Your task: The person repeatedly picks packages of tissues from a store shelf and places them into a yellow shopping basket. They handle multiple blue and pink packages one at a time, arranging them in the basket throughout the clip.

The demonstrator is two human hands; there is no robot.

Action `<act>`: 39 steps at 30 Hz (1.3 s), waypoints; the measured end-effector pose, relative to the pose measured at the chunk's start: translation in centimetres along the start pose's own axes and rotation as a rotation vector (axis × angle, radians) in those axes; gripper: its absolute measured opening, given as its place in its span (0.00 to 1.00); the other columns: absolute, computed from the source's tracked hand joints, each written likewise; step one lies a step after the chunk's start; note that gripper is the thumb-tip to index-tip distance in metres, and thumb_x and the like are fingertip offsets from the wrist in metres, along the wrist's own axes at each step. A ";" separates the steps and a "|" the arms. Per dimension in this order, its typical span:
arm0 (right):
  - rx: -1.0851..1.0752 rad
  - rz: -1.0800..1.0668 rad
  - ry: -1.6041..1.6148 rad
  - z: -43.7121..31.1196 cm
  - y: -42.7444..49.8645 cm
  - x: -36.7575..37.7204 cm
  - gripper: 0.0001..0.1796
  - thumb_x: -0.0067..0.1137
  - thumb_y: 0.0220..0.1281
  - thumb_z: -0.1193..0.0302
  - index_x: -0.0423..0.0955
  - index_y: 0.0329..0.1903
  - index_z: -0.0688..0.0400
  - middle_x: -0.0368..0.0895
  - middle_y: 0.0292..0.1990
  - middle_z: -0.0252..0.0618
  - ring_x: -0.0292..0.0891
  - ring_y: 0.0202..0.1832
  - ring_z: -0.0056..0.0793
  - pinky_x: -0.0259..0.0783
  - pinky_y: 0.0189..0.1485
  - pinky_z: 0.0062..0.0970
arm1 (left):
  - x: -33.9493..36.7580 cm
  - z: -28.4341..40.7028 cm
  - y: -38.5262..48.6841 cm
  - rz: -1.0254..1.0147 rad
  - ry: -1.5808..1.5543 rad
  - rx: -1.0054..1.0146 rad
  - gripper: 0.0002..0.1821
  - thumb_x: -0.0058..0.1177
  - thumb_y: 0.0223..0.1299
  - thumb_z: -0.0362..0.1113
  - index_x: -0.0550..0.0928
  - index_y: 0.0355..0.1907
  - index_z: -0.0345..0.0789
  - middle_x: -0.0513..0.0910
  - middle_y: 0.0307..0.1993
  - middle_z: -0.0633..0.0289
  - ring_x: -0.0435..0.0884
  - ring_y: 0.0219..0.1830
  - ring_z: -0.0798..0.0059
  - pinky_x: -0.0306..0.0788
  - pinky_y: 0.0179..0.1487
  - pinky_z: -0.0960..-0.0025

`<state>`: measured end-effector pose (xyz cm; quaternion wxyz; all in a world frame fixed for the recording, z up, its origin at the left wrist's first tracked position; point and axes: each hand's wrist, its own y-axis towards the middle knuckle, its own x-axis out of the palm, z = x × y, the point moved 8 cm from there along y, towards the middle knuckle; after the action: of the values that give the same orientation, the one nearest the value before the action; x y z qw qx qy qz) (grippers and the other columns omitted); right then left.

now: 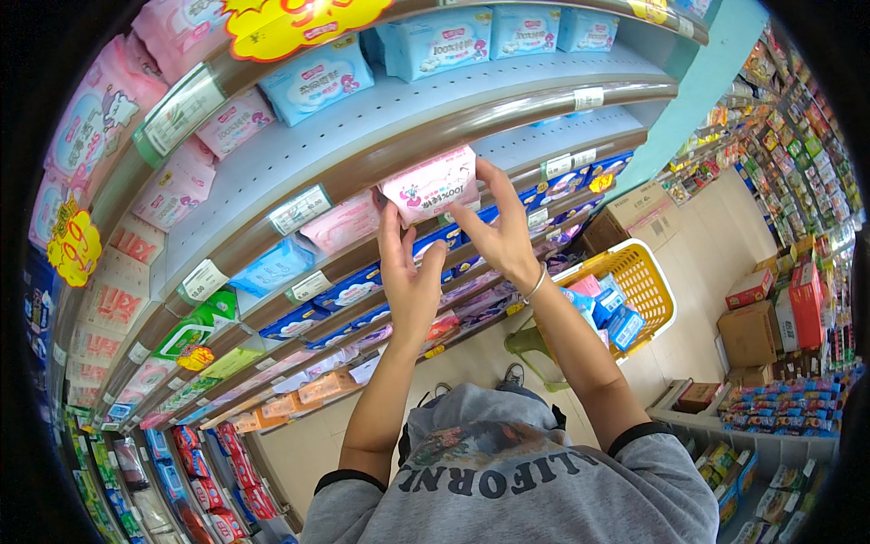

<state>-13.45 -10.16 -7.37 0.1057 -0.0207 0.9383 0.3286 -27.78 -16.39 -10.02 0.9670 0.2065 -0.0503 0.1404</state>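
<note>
A pink-and-white soft pack of sanitary pads (431, 183) is held between both hands in front of a store shelf. My left hand (410, 268) touches its lower left corner, thumb raised away from the pack. At its right end, my right hand (501, 228) has its fingers on the far edge and its thumb at the lower edge. Beside the pack, another pink pack (343, 223) rests on the shelf, and a light-blue pack (273, 267) lies further left. Larger blue packs (316, 80) stand on the shelf above.
A yellow plastic basket (656, 289) holding blue and pink packs stands at the right, above a green stool (529, 345). Cardboard boxes (629, 211) sit on the floor by the shelf end. More boxes (747, 334) stand across the aisle. Price-tag rails (380, 153) edge the shelves.
</note>
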 end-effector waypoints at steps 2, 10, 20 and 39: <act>0.040 -0.015 0.014 -0.6 -1.2 -0.7 0.33 0.62 0.54 0.72 0.64 0.63 0.67 0.72 0.56 0.48 0.67 0.60 0.36 0.61 0.65 0.34 | 0.2 -0.3 -1.1 0.000 -0.018 -0.030 0.41 0.52 0.55 0.19 0.55 0.72 0.33 0.58 0.70 0.56 0.59 0.71 0.68 0.55 0.73 0.58; 0.067 0.093 0.016 -0.2 -6.3 -4.9 0.34 0.61 0.53 0.75 0.62 0.65 0.66 0.69 0.59 0.46 0.66 0.62 0.34 0.60 0.66 0.35 | 3.3 -0.1 -4.9 -0.116 -0.040 -0.047 0.41 0.50 0.55 0.18 0.54 0.72 0.31 0.55 0.71 0.54 0.57 0.73 0.65 0.52 0.74 0.58; 0.251 0.261 -0.047 2.1 -12.6 -12.2 0.36 0.61 0.53 0.75 0.61 0.66 0.65 0.69 0.60 0.44 0.66 0.62 0.33 0.61 0.66 0.36 | 10.2 -2.8 -8.8 -0.330 -0.117 -0.126 0.42 0.50 0.52 0.18 0.53 0.72 0.29 0.53 0.71 0.50 0.55 0.73 0.63 0.50 0.74 0.57; 0.740 0.755 -0.064 11.1 -29.9 -27.9 0.36 0.61 0.59 0.74 0.58 0.68 0.66 0.70 0.59 0.47 0.71 0.57 0.33 0.70 0.59 0.31 | 28.8 -15.9 -18.3 -0.919 0.064 -0.359 0.39 0.51 0.52 0.29 0.57 0.69 0.24 0.60 0.68 0.42 0.58 0.71 0.52 0.54 0.72 0.61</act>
<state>19.07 -27.53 -28.16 0.0088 0.3676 0.9299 -0.0090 5.69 -18.58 -27.09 0.9503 0.0329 0.0521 -0.3051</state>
